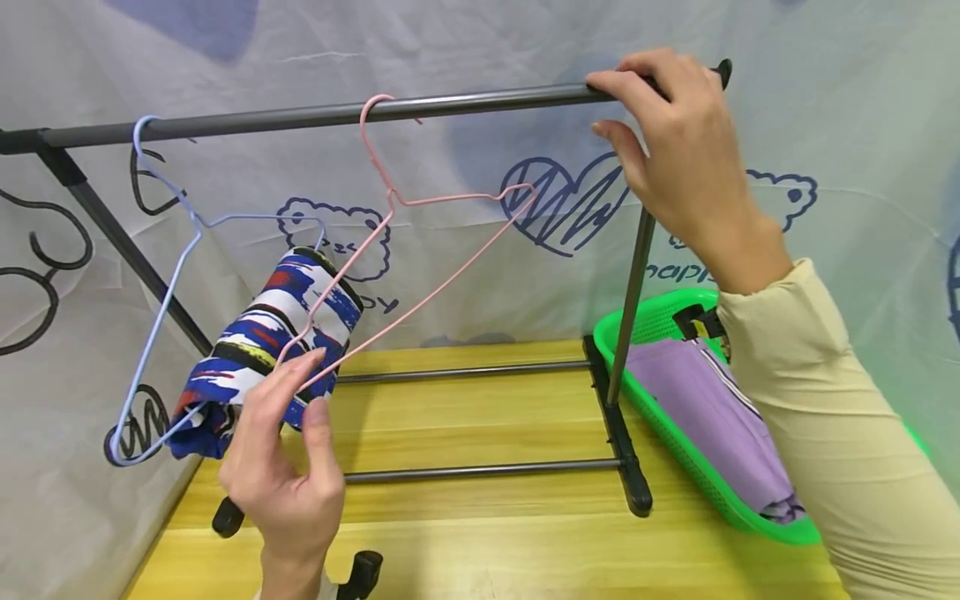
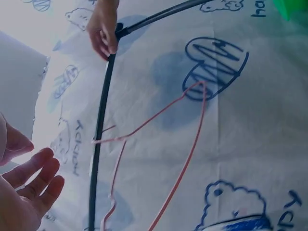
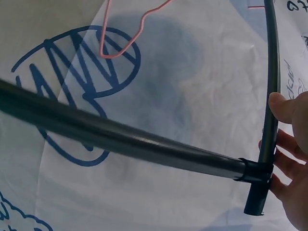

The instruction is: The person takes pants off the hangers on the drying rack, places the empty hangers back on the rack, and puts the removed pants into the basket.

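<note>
Dark rack (image 1: 480, 101) spans most of the head view, blue hanger (image 1: 199, 223) with patterned cloth (image 1: 255, 350) at 9 o'clock, pink hanger (image 1: 392, 193) hooked on the top bar around 11. Right hand (image 1: 686, 150) at 2, fingers curled over the bar near its end. Left hand (image 1: 285, 467) at 8, fingers aimed toward 1, thumb spread well apart, can't tell if it's touching the pink one's corner

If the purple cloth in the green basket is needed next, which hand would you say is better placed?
Probably the right hand: it is on the rail, at the end nearer the basket and cloth, while the left hand is across by the pink hanger.
</note>
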A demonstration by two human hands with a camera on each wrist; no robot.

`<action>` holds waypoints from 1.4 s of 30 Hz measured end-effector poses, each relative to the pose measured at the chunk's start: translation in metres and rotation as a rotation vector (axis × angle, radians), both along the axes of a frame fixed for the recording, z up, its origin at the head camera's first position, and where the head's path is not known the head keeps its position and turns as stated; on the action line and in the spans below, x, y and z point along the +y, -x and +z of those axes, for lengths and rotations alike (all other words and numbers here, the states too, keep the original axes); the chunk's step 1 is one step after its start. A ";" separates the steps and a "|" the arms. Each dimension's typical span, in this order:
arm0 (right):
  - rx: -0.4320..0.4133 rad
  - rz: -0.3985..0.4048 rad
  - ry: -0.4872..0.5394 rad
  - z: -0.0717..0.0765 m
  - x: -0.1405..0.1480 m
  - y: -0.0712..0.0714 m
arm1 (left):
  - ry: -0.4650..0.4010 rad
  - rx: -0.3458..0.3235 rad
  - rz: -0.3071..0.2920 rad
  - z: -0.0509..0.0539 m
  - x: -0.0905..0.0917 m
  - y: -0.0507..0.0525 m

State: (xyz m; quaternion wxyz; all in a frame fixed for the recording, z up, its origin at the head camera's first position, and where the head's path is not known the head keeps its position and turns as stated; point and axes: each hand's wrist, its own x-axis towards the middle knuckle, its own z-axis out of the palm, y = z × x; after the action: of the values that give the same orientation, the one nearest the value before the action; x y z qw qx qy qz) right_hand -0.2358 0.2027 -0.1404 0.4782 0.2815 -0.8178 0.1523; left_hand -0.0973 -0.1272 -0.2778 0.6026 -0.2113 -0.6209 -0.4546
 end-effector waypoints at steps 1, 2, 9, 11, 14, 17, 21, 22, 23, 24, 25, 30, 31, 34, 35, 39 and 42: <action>0.007 -0.002 0.009 0.000 -0.001 0.002 | -0.021 0.016 0.019 0.002 -0.002 -0.001; 0.017 0.000 0.020 0.000 -0.001 0.004 | -0.051 0.032 0.039 0.004 -0.004 -0.002; 0.057 -0.030 0.120 -0.001 -0.009 0.015 | -0.236 0.066 0.204 0.014 -0.028 -0.005; 0.067 -0.041 0.137 -0.002 -0.011 0.018 | -0.246 0.048 0.284 0.015 -0.037 -0.004; 0.091 -0.047 0.141 -0.005 -0.013 0.020 | -0.244 -0.003 0.418 0.014 -0.050 -0.005; 0.087 -0.057 0.168 -0.006 -0.015 0.020 | -0.218 -0.090 0.538 0.013 -0.064 -0.007; 0.024 -0.084 0.227 -0.007 -0.020 0.017 | -0.149 -0.208 0.634 0.010 -0.081 -0.010; 0.007 -0.093 0.238 -0.006 -0.021 0.017 | -0.133 -0.237 0.644 0.010 -0.084 -0.010; -0.009 -0.101 0.246 -0.005 -0.023 0.016 | -0.120 -0.269 0.650 0.010 -0.088 -0.010; -0.026 -0.109 0.255 -0.004 -0.024 0.015 | -0.105 -0.301 0.654 0.009 -0.091 -0.010; -0.039 -0.116 0.262 -0.003 -0.025 0.014 | -0.088 -0.336 0.657 0.009 -0.094 -0.010; -0.051 -0.128 0.258 0.001 -0.025 0.012 | 0.036 -0.504 0.657 0.011 -0.107 -0.011; -0.052 -0.128 0.257 0.001 -0.025 0.011 | 0.065 -0.537 0.658 0.011 -0.109 -0.011; -0.058 -0.133 0.255 0.001 -0.024 0.011 | 0.138 -0.604 0.665 0.015 -0.113 -0.011; -0.061 -0.134 0.254 0.001 -0.024 0.011 | 0.150 -0.616 0.673 0.016 -0.114 -0.011; -0.069 -0.133 0.261 0.001 -0.025 0.010 | 0.185 -0.678 0.713 0.021 -0.118 -0.009; -0.069 -0.131 0.263 0.002 -0.026 0.010 | 0.195 -0.748 0.723 0.025 -0.122 -0.007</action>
State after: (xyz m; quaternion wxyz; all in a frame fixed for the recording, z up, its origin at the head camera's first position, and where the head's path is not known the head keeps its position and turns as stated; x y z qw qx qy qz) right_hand -0.2455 0.1767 -0.1389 0.4914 0.1570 -0.8234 0.2362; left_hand -0.0902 -0.2489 -0.2527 0.4359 0.1380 -0.8661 -0.2022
